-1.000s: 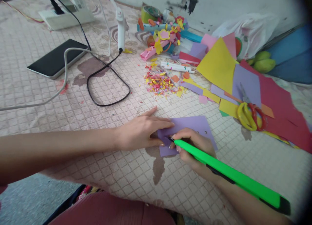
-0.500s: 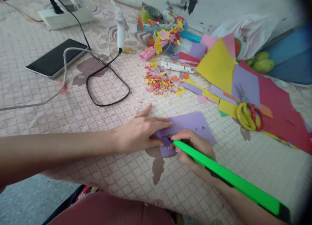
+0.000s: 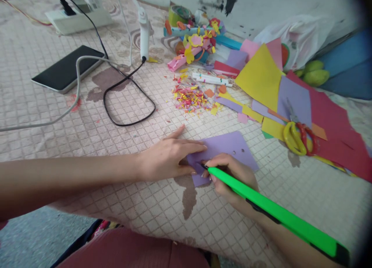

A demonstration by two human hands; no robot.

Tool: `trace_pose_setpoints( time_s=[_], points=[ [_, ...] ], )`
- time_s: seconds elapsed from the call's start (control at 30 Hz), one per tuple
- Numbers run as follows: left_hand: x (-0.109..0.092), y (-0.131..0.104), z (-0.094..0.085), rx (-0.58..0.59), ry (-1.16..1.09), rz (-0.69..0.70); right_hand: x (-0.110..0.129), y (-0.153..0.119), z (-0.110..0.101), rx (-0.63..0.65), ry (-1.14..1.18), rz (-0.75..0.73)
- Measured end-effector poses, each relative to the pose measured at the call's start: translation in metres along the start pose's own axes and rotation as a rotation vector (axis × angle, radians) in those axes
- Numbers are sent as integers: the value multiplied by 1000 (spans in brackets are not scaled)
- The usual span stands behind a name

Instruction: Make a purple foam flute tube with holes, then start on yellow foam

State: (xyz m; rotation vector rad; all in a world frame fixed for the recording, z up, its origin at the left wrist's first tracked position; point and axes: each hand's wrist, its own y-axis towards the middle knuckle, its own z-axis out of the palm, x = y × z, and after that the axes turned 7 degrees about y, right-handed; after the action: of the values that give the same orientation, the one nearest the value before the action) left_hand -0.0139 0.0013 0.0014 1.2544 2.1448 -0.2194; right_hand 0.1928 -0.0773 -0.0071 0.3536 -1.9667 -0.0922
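A purple paper sheet [image 3: 226, 141] with two small holes near its right side lies on the quilted cloth. My left hand [image 3: 165, 157] rests flat at the paper's left part, fingers apart, one finger pointing away from me. Between the fingers of my right hand [image 3: 232, 173] is a bright green tool with black parts [image 3: 270, 202], held like a pen. Its dark tip touches or nearly touches the paper, close to my left fingertips. The exact contact is partly covered by my right fingers.
Scissors [image 3: 295, 138] with yellow and red handles lie on coloured paper [image 3: 328, 113] at right. Paper scraps [image 3: 190, 97] are heaped beyond my hands. A white glue gun [image 3: 144, 35], black tablet [image 3: 68, 68], looped cable and power strip [image 3: 78, 20] are at left.
The view has shifted very slightly. Both hands, the green tool and the purple paper keep nearly the same positions.
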Motion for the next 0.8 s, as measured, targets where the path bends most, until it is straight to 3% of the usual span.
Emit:
trace_pose_setpoints(
  time_s=[0.43,0.63,0.8],
  points=[
    [-5,-4,3,-51,102,-28,7,-1,1,-4,21,12],
    [-4,0,0,-33,-11,123,9,1,-2,43,-6,-10],
    [-2,4,-1,23,-94,56,7,0,-1,13,-4,-4]
  ],
)
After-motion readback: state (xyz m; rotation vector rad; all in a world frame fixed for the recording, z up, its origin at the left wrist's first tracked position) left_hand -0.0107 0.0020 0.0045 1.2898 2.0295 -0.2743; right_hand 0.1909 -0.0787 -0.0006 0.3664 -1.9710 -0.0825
